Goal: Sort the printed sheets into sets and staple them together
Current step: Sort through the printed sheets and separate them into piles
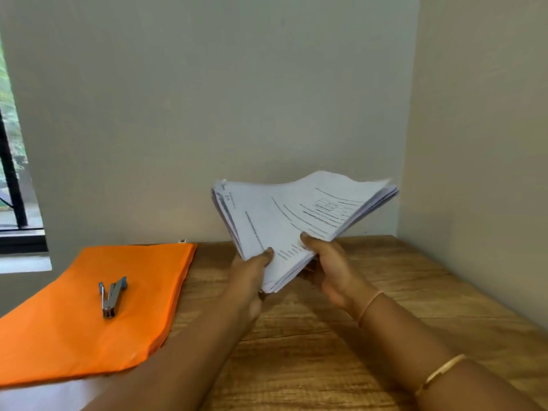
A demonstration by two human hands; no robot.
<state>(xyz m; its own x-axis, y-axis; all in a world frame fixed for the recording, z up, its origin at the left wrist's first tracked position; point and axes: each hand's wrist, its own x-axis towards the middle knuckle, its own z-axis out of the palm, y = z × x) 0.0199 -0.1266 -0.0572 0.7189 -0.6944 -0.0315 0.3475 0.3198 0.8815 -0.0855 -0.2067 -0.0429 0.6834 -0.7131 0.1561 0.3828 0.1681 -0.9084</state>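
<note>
At the lower left of the frame an orange folder [74, 327] lies flat on the wooden table [341, 357], with a stapler [112, 298] resting on top of it, its arms spread in a V. A window [12, 179] shows at the left edge. Nothing lies between the hands and the folder.

Just right of centre, the left hand [252, 272] and the right hand [330, 269] both grasp the near edge of a stack of printed sheets [296, 212], thumbs on top. The stack is held above the table, thick and fanned, its far corners curling, with lines of black text on the top page.
</note>
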